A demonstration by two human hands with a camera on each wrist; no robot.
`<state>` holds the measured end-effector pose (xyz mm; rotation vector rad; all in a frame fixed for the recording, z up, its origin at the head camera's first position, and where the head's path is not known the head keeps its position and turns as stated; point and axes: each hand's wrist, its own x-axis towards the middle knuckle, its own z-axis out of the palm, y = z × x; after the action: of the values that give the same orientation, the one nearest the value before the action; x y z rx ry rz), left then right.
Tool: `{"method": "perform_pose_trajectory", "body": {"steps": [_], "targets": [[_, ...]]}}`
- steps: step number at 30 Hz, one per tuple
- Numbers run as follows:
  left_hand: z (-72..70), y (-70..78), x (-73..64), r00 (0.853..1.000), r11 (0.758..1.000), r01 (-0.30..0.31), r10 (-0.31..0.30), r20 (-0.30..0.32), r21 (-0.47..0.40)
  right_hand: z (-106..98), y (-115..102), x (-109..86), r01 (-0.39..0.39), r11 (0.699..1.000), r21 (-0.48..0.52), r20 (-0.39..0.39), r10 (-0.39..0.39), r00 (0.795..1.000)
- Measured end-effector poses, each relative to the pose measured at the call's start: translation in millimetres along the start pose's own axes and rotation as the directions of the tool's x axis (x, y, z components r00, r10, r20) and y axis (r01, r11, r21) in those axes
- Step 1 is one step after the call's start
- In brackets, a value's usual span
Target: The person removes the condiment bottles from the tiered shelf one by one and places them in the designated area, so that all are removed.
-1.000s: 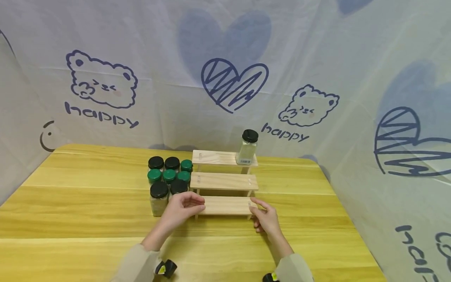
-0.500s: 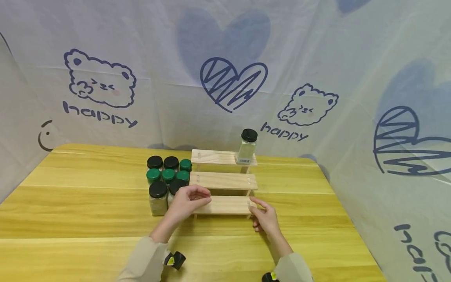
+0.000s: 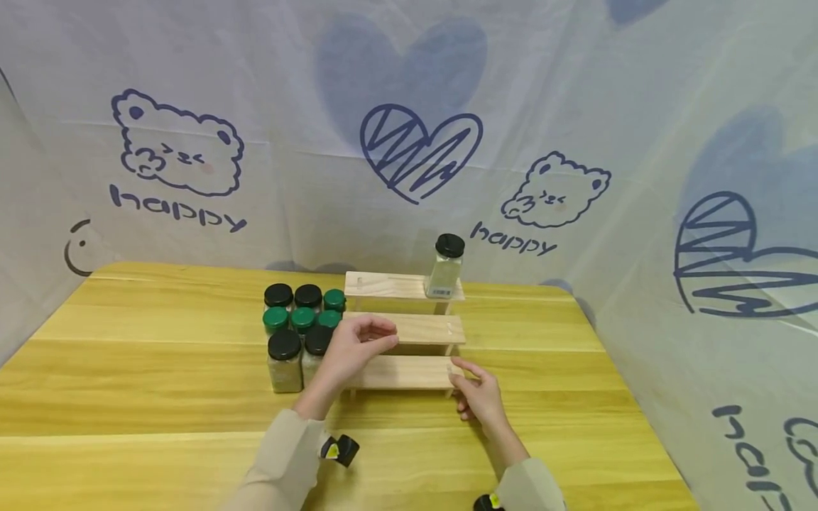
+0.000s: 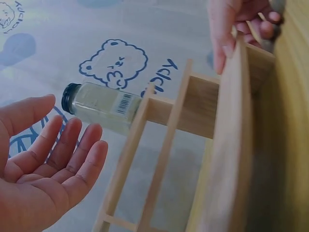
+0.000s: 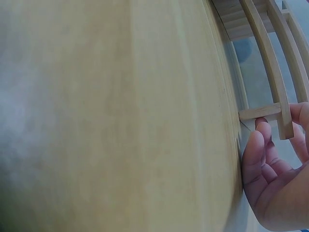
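A three-tier wooden rack (image 3: pixel 409 372) stands on the table, and a glass jar (image 3: pixel 444 275) with a black lid stands at the right of its top tier. Over the left part of the rack hovers my left hand (image 3: pixel 354 349), fingers loosely bent and holding nothing. The left wrist view shows this hand (image 4: pixel 53 164) palm up in view, apart from the jar (image 4: pixel 101 104). My right hand (image 3: pixel 481 396) grips the right end of the lowest tier. In the right wrist view, this hand's fingers (image 5: pixel 256 150) lie by the rack's leg (image 5: pixel 260 112).
Left of the rack, several jars with black lids (image 3: pixel 284 345) and green lids (image 3: pixel 276 319) stand close together. My left hand partly hides the nearest ones. A white cloth (image 3: pixel 300 177) with printed drawings hangs behind the wooden table (image 3: pixel 160 376).
My left hand has moved up and to the right, from the lowest tier's left end to over the middle tier. My right hand stays at the lowest tier's right end.
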<state>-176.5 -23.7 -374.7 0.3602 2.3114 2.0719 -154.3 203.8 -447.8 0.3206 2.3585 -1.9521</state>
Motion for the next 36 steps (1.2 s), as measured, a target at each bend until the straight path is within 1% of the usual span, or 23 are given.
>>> {"method": "perform_pose_trajectory", "body": {"steps": [6,7,10,14,17,19,23,29,36], "targets": [[6.2,12.7,11.3,0.999,1.0,-0.009,0.009,-0.043,-0.005,0,-1,0.3,-0.005,1.0,0.002,0.0,0.005,1.0],[7.3,15.2,13.3,0.999,1.0,-0.014,0.014,-0.047,-0.007,0,-4,-2.4,-0.003,1.0,0.001,0.002,0.003,1.0],[10.7,20.9,20.6,0.998,0.999,-0.04,0.039,-0.054,-0.011,2,-15,-9.9,0.0,1.0,-0.005,0.006,0.0,1.0],[14.6,23.9,31.7,0.997,0.998,-0.06,0.059,-0.047,-0.015,1,-11,-8.4,-0.001,1.0,0.0,0.012,0.001,1.0],[16.9,24.4,40.5,0.997,0.999,-0.047,0.046,-0.054,-0.02,0,-2,-1.6,-0.002,1.0,0.009,0.015,0.002,1.0],[18.0,24.6,45.5,0.998,0.999,-0.028,0.026,-0.064,-0.02,-1,4,3.1,-0.007,1.0,0.01,0.01,0.007,1.0],[20.4,25.1,53.9,0.997,1.0,0.007,-0.008,-0.074,-0.019,-1,9,8.1,-0.002,1.0,-0.004,-0.007,0.002,1.0],[26.0,26.9,67.0,0.997,1.0,0.013,-0.014,-0.071,-0.019,-1,10,9.0,0.014,1.0,-0.01,-0.01,-0.014,1.0],[34.4,26.9,81.1,0.997,0.999,0.018,-0.021,-0.073,-0.039,0,10,8.1,-0.002,1.0,-0.002,-0.011,0.002,1.0]]}}
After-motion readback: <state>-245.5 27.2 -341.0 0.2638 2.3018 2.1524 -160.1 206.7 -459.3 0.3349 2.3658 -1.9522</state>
